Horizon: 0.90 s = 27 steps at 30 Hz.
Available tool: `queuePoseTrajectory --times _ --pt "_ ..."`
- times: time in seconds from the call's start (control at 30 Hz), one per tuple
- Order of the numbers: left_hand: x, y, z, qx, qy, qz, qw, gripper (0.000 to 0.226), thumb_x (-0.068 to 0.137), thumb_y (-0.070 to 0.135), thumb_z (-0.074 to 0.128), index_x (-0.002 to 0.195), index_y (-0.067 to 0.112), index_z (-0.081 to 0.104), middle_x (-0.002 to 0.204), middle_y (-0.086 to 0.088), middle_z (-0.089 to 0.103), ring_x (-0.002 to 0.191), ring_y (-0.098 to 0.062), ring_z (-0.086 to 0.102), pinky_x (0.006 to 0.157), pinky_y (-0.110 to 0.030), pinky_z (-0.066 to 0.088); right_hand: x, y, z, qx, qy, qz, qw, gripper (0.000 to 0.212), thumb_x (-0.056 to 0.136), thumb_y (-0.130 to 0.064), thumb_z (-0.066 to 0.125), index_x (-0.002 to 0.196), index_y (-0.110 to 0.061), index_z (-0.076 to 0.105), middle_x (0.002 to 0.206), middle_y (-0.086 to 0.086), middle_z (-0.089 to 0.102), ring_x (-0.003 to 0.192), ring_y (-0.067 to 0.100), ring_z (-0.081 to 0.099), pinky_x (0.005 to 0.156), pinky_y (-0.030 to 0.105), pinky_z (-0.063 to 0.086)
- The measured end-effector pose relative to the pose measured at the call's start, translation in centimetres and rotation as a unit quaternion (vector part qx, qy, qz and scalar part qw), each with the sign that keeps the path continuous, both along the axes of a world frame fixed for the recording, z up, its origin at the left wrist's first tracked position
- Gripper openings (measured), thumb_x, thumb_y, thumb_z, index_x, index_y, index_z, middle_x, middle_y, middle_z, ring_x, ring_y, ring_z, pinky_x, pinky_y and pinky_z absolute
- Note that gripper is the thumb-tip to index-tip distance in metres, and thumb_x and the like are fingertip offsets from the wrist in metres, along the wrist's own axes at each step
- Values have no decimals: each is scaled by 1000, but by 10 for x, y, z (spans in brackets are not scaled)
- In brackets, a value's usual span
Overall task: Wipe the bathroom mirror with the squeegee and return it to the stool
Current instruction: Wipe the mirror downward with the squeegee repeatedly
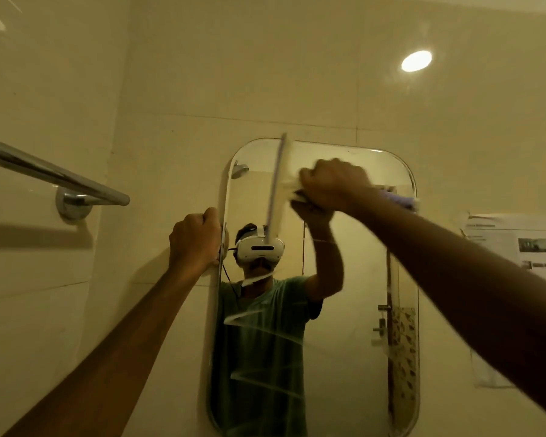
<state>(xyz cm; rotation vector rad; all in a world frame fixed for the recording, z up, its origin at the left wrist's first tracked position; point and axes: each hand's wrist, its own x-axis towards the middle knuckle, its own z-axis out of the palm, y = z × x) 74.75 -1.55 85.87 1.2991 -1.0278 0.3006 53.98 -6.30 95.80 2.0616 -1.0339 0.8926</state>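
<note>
Right hand raised, fingers curled round the squeegee — slim blade near-upright on the rounded glass mirror; left hand fingers clasp its edge.

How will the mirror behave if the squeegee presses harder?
The mirror may shift: the left hand grips its left edge, seemingly steadying it. Likely fragile: bare glass, no frame visible. Probably slick: streaks lie across its lower half, so the squeegee in the right hand may skid.
</note>
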Motion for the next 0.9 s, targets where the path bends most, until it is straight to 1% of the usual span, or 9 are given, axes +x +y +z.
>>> queuePoseTrajectory --times 0.13,0.27,0.37,0.43,0.53,0.63,0.7,0.8,0.9 --pt "0 2 -1 -1 -1 8 1000 46 100 25 31 61 10 48 62 -6 52 56 -17 48 53 -25 37 65 9 10 -30 31 57 997 36 100 -37 34 69 -20 45 67 -1 50 66 17 51 59 30 35" --pt "9 -2 -9 12 0 -24 1000 49 98 30 29 74 3 61 70 -17 67 61 -29 65 66 -42 57 21 3 4 -37 63 44 996 28 102 -36 37 84 -15 43 71 0 44 69 19 50 61 32 42" --pt "8 -1 -10 9 -5 -25 1000 48 97 30 29 78 0 62 72 -19 67 65 -34 66 70 -50 57 -51 -17 -6 0 -10 -38 999 22 100 -31 44 92 -11 47 84 8 50 75 22 50 62 34 44" --pt "4 0 -9 15 -30 -7 999 45 98 27 28 80 -1 59 74 -16 64 66 -32 61 64 -42 53 -101 -21 -14 72 -108 -65 989 27 102 -26 40 80 -11 43 85 11 51 71 22 48 57 29 38" --pt "-4 4 -6 16 -58 28 998 42 101 21 29 68 7 51 62 -3 50 55 -15 46 51 -25 34 -138 -24 -29 133 -241 -43 960 41 104 -32 31 71 -12 44 73 11 51 61 20 46 53 26 32" --pt "-4 4 -4 13 -57 37 998 45 101 22 30 63 6 49 59 -3 48 53 -13 43 50 -24 31 -133 -28 -43 146 -306 15 940 57 102 -49 24 72 -8 51 71 12 53 59 20 47 56 28 37" --pt "0 3 -4 14 -59 36 997 45 100 22 31 68 1 54 61 -8 51 52 -15 42 51 -25 31 -120 -24 -46 206 -381 116 894 60 99 -58 23 74 -11 51 69 7 50 57 18 43 53 27 36" --pt "3 1 -7 8 -71 33 997 46 99 23 32 66 1 55 62 -14 55 52 -18 45 51 -26 33 -99 -19 -36 277 -454 226 816 42 99 -49 29 84 -14 48 71 3 46 57 15 38 51 25 34" --pt "6 1 -10 9 -78 31 996 45 100 23 33 65 3 54 59 -11 53 51 -18 46 50 -26 35 -85 -15 -22 248 -459 276 807 20 96 -29 36 90 -16 50 73 1 49 58 13 43 52 25 38"
